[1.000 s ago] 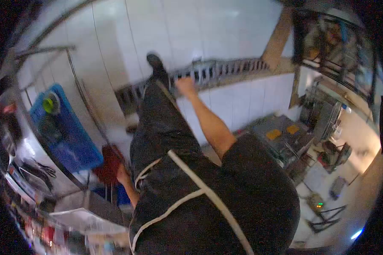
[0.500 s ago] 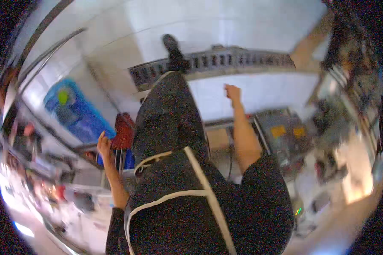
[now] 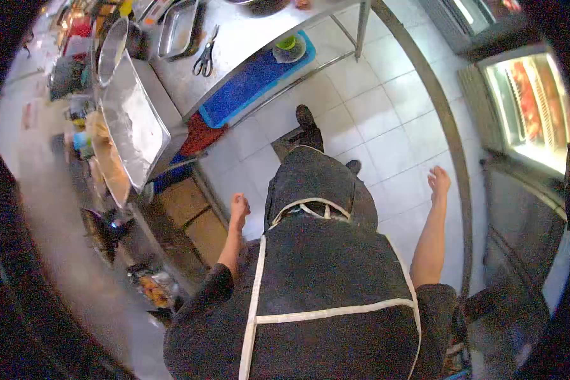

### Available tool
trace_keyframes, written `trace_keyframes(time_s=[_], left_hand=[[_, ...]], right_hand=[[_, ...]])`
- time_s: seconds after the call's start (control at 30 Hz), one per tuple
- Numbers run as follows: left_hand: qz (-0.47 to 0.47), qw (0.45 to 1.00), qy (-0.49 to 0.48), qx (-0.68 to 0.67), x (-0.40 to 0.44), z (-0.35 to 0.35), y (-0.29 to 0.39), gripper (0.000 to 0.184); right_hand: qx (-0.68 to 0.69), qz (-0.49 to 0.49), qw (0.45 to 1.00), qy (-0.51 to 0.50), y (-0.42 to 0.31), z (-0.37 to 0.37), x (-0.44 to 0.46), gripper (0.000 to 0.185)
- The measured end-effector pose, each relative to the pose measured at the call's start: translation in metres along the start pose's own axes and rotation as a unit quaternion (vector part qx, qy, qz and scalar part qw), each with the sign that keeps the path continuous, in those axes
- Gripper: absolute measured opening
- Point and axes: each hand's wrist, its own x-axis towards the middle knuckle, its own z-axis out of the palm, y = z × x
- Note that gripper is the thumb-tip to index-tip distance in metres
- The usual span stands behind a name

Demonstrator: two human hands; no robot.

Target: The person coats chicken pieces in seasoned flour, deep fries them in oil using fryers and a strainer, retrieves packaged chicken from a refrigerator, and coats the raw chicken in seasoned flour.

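My left hand [image 3: 239, 208] hangs beside the dark apron [image 3: 335, 272], its fingers curled in and nothing visible in them. Nearest to it are brown cardboard-like boxes [image 3: 193, 215] low on the left. My right hand [image 3: 438, 180] is held out over the tiled floor, fingers loosely bent and apart, holding nothing. Black-handled scissors [image 3: 204, 62] lie on the steel table [image 3: 234, 35], beyond the left hand's reach. A metal tray with white powder [image 3: 136, 120] stands at the left. Neither hand touches any of these things.
Below the steel table sits a blue tray [image 3: 234, 95] with a green item [image 3: 286, 43] in a clear container. A red object [image 3: 199, 136] is beside it. A lit glass-fronted cabinet [image 3: 529, 104] stands at right. White floor tiles [image 3: 386, 136] lie ahead.
My body has turned right and stepped along; the steel table and blue tray now lie ahead left, the lit cabinet at right. My left fingers have curled in; the right ones have loosened.
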Motion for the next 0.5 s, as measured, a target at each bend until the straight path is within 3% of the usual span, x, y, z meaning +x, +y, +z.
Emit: trace_keyframes(time_s=[0.1,0.17,0.23,0.3,0.33,0.37,0.47,0.5], left_hand=[[-0.021,0.994,-0.014,-0.11,0.031,-0.002,-0.044,0.023],[-0.085,0.995,0.046,-0.04,0.045,0.008,-0.037,0.037],[-0.095,0.99,0.03,-0.098,0.076,0.008,-0.037,0.047],[-0.142,0.973,-0.061,-0.173,0.107,-0.001,-0.017,0.055],[-0.106,0.954,-0.126,-0.249,0.12,-0.011,-0.009,0.059],[-0.128,0.956,-0.112,-0.239,0.141,-0.013,0.008,0.054],[-0.058,0.97,-0.043,-0.234,0.155,-0.016,0.088,0.049],[-0.061,0.968,-0.049,-0.237,0.158,-0.019,0.106,0.049]], right_hand=[[-0.058,-0.072,0.994,-0.05,-0.101,0.121,0.0,0.028],[-0.092,-0.083,0.986,-0.109,-0.151,0.202,-0.016,0.026],[-0.162,-0.109,0.97,-0.142,-0.185,0.284,-0.033,0.027],[-0.193,-0.162,0.949,-0.188,-0.21,0.355,-0.04,0.03],[-0.203,-0.178,0.939,-0.211,-0.224,0.389,-0.044,0.032],[-0.225,-0.193,0.932,-0.208,-0.231,0.422,-0.039,0.032],[-0.244,-0.277,0.909,-0.195,-0.256,0.508,-0.05,0.038],[-0.278,-0.355,0.882,-0.135,-0.253,0.536,-0.024,0.039]])
